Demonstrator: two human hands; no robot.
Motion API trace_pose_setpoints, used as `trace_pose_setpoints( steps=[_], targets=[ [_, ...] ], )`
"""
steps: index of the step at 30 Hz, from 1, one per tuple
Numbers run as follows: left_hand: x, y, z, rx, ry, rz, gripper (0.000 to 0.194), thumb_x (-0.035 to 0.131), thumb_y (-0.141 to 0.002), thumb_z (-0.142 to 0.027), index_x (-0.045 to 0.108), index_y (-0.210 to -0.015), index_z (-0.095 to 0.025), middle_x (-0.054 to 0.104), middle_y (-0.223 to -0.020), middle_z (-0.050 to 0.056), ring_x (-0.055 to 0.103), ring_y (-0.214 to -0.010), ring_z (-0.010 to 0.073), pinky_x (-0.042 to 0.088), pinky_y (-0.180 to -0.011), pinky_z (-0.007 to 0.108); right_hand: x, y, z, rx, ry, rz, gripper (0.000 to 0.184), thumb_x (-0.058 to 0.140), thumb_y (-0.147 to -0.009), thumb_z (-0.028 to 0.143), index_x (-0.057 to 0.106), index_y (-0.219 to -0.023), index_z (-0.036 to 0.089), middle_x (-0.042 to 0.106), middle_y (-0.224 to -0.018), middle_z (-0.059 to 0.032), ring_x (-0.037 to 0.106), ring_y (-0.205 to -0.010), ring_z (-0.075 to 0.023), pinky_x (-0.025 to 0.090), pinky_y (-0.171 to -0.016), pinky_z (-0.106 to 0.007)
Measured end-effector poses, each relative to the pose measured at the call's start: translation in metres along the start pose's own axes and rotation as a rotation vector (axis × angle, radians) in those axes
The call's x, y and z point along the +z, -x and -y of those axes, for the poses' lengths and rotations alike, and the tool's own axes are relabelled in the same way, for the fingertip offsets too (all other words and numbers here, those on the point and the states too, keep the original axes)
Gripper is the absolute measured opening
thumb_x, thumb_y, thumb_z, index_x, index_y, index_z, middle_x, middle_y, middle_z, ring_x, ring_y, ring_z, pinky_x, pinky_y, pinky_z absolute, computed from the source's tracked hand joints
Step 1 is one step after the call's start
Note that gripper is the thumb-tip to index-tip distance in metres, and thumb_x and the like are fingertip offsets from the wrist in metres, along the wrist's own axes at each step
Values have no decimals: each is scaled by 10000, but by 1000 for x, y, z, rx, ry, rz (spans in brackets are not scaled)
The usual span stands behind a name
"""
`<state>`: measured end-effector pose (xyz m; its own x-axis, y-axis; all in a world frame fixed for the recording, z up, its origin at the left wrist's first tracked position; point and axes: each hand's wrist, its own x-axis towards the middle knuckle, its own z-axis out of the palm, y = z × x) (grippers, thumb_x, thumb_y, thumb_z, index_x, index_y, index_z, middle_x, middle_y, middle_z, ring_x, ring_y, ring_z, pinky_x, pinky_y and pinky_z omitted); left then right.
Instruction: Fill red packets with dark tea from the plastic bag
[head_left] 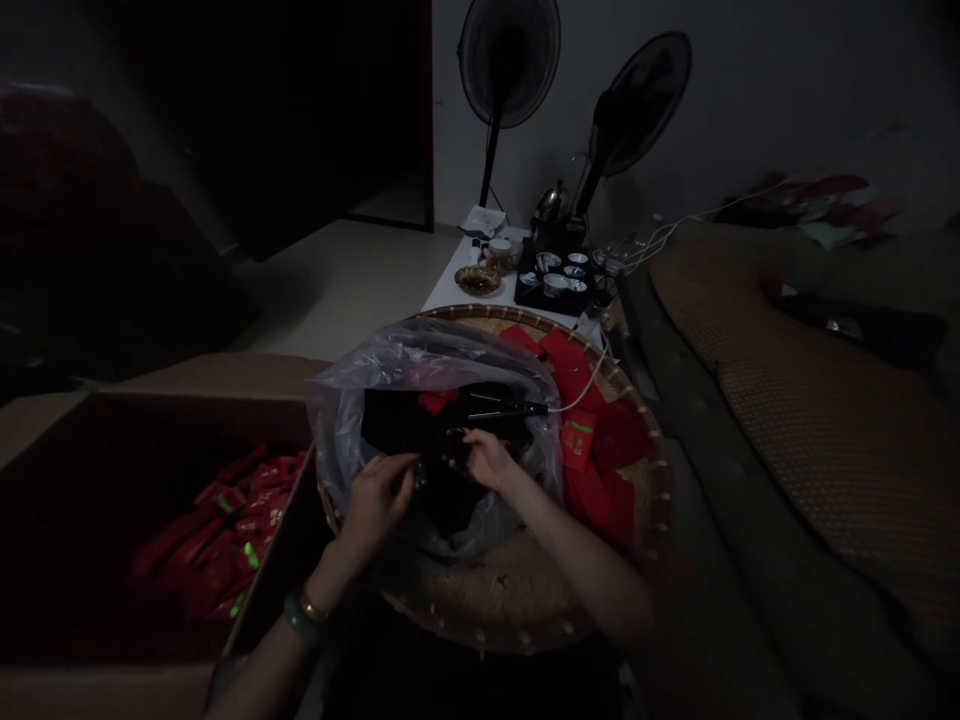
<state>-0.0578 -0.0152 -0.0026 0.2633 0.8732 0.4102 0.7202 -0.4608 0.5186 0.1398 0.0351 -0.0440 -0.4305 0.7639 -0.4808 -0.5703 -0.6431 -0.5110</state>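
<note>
- Nearest of all, the left forearm (259, 665) and right forearm (577, 550) slant in from below, crossing the near edges of basket and bag.
- Well to the right of the hands stretches a long seat with a woven mat (810, 400), its edge running alongside the basket.
- Left of the left hand stands an open cardboard box (187, 372); its near-side wall comes close to the basket's rim, leaving a narrow dark gap.
- Beneath both hands sits a round woven basket (487, 590); a strip of its weave shows between bag and near rim.
- Ahead of the hands, past the far rim, is a white table (442, 290).
- Around the hands, a clear plastic bag (435, 350) gapes wide, its dark contents (454, 505) inside.
- Red packets (577, 440) lie right of the right hand, between bag and rim.
- Just beyond the fingers, a slim black tool (510, 410) lies over the contents.
- Left hand (381, 500) and right hand (486, 460) are apart, fingers bent, with room between; whether either grips anything, I cannot tell.
</note>
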Motion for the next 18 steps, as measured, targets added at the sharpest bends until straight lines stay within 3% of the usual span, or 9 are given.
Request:
trace_pose_setpoints(
  steps=[7,14,18],
  targets=[
    [-4,-5,-2,-86,108,71,254,448,-767,-156,643,-930,-167,672,-924,58,632,-842,168,510,-749,295,5,15,5,-54,-26,96,246,443,-713,139,542,-939,131,641,-866,-62,613,-789,-159,468,-792,-316],
    [-1,-7,-1,-87,120,101,259,475,-746,-147,657,-930,-173,646,-1014,67,628,-880,177,516,-761,308,9,24,6,1,-143,-4,297,374,-863,341,544,-964,121,630,-876,-89,615,-819,-172,489,-734,-311],
    [1,-8,-2,-91,117,104,257,478,-744,-135,655,-928,-162,654,-997,64,633,-869,171,517,-758,300,14,32,7,10,-129,-43,336,339,-899,366,554,-944,111,633,-834,-84,623,-777,-161,496,-678,-275]
  ],
)
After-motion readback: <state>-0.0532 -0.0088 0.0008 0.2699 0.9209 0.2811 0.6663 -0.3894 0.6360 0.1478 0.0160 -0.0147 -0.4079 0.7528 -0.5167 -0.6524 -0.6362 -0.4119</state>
